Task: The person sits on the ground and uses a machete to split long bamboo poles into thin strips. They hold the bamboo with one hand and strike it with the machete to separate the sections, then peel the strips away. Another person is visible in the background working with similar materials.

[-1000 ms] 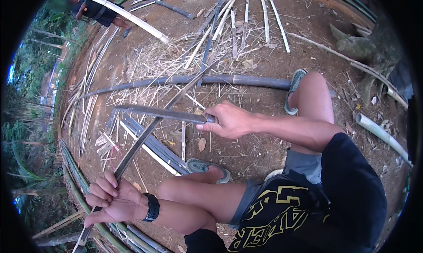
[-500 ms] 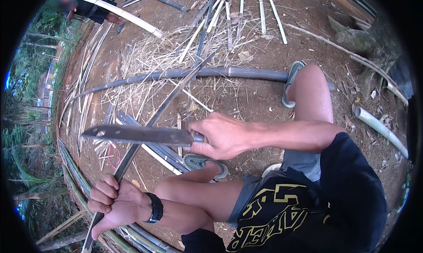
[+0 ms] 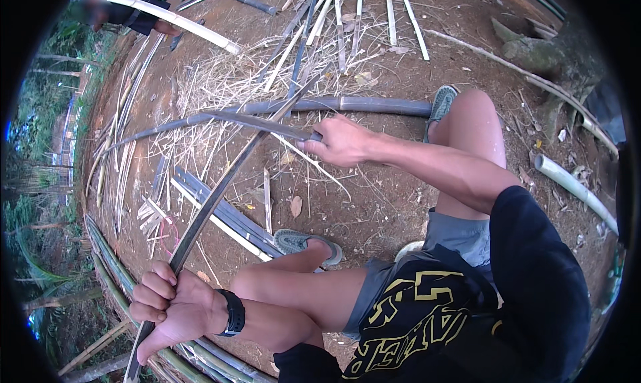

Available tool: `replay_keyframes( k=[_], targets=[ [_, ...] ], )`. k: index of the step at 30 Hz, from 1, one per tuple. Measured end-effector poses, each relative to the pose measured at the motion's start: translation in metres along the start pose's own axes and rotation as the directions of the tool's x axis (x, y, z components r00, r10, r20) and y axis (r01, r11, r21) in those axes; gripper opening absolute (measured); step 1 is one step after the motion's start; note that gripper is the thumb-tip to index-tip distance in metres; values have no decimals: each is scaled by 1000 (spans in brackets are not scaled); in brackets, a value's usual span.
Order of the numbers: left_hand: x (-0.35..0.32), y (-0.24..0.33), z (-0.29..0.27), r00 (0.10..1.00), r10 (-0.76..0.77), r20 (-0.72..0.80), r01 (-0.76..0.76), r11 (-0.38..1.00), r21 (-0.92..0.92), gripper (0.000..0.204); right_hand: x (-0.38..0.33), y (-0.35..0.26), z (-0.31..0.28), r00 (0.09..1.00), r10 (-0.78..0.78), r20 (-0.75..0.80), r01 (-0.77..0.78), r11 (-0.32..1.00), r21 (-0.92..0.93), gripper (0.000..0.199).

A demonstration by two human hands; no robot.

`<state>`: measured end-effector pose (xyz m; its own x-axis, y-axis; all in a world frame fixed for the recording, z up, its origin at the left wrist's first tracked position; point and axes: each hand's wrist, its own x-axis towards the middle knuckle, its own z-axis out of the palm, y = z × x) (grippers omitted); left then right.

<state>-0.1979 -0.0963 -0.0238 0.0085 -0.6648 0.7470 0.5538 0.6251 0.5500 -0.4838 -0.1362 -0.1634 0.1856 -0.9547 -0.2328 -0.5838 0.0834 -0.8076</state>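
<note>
My left hand [image 3: 175, 304], with a black watch on its wrist, is closed round the near end of a long, dark, narrow bamboo strip [image 3: 212, 199]. The strip slants away to the upper right. In my right hand [image 3: 344, 141] is the handle of a large knife [image 3: 288, 129], its dark blade pointing left. The blade lies across the far part of the strip and shows narrow, nearly edge-on. Whether it bites into the strip, I cannot tell. Most of the handle is hidden by my fingers.
A dark bamboo pole [image 3: 387, 105] lies across the ground beyond my hands, near pale shavings [image 3: 217, 83]. Split bamboo pieces [image 3: 224, 216] lie by my foot. At upper left a person [image 3: 133, 15] is beside a long pale bamboo piece [image 3: 180, 21]. A tree trunk [image 3: 551, 59] stands right.
My right hand has moved the knife away from me, up along the strip, and the blade has turned from broadside to nearly edge-on. My left hand keeps its grip in about the same place.
</note>
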Motion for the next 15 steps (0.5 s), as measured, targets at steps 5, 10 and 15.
replay_keyframes(
  k=[5,10,15],
  targets=[
    [0,4,-10,1000,-14,-24,13,1000,-28,73,-26,-10,29,923,-384,-29,385,923,28,36],
    [2,15,-18,1000,-23,-21,23,1000,-11,73,4,16,16,992,90,88,-101,985,138,40],
    [1,1,-15,995,17,-96,-12,999,46,72,44,103,11,950,298,-92,-300,954,-4,56]
  ],
)
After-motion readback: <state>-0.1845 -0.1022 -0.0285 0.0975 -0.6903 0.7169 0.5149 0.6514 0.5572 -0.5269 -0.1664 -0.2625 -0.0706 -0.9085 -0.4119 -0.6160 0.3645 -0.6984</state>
